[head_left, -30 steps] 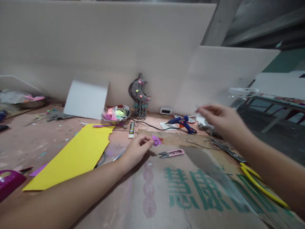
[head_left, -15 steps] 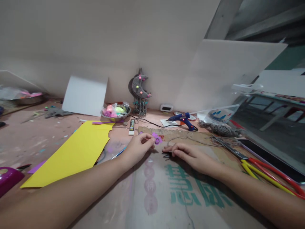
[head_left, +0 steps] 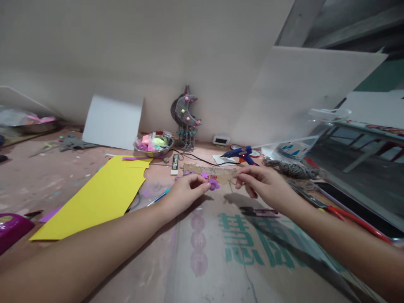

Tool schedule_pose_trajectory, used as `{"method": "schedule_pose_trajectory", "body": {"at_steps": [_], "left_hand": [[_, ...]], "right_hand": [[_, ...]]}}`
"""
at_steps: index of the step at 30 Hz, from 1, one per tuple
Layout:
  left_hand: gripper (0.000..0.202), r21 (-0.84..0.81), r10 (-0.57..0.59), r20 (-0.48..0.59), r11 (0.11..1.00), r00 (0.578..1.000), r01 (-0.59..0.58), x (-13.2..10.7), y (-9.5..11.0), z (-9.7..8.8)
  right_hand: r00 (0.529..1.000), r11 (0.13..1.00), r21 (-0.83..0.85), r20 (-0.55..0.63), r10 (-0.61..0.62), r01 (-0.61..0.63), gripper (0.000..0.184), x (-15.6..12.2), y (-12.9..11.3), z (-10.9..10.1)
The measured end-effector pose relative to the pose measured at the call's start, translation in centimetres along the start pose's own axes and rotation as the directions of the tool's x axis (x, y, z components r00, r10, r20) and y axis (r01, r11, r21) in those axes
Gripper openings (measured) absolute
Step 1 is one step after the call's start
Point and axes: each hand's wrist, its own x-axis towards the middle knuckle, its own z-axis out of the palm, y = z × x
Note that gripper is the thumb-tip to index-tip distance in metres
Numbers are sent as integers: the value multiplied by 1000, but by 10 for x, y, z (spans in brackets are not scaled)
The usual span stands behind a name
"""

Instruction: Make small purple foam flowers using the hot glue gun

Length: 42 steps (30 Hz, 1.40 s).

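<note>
A small purple flower cut-out [head_left: 214,184] is pinched between the thumb and fingers of my left hand [head_left: 189,191], above the plastic-covered board. My right hand [head_left: 260,182] is raised to the right of it, fingers closed at the tips, where a thin strand of grey yarn [head_left: 231,183] shows. Below my right hand lies a pair of thread snips [head_left: 259,211], touched by neither hand. More purple flower pieces [head_left: 204,174] rest on the brown cardboard [head_left: 221,170] behind my left hand.
A blue glue gun [head_left: 239,152] stands behind my right hand, near a grey yarn bundle [head_left: 290,169]. Red-handled scissors [head_left: 344,212] and a phone [head_left: 360,206] lie right. Yellow paper [head_left: 94,198], a metal bowl [head_left: 153,151] and a moon ornament [head_left: 186,111] are left and behind.
My right hand has let go of the thread snips, which now lie on the board, and has risen with yarn at its fingertips. The flower in my left hand has shifted slightly right.
</note>
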Motion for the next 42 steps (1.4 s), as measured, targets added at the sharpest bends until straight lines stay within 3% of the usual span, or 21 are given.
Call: {"method": "schedule_pose_trajectory", "body": {"at_steps": [3, 6, 9, 15, 25, 33, 38, 42], "left_hand": [[27, 3, -6, 14, 1000, 1000, 6, 0, 0, 1], [25, -1, -30, 35, 1000, 999, 30, -1, 2, 1], [24, 2, -34, 51, 999, 998, 34, -2, 4, 1], [22, 27, -77, 33, 997, 997, 76, -2, 6, 1], [25, 3, -40, 39, 999, 998, 40, -3, 7, 0], [23, -171, -61, 24, 983, 998, 64, 2, 4, 0], [29, -143, -20, 40, 989, 999, 25, 1, 1, 1], [39, -99, 29, -36, 995, 999, -33, -1, 3, 1]], "right_hand": [[1000, 974, 225, -6, 27, -24, 22, 10, -4, 28], [998, 959, 279, -8, 55, -51, 21, 13, -1, 49], [995, 949, 301, 39, 90, -97, 22, 10, 3, 57], [990, 934, 335, -8, 138, -127, 25, 6, 2, 54], [992, 943, 308, 22, 127, -127, 26, 3, -3, 56], [1000, 980, 200, -1, 21, -20, 22, 4, 3, 59], [1000, 992, 130, -15, -8, 10, 23, 4, 6, 58], [998, 997, 34, 12, -66, 66, 22, 4, 6, 58]]}}
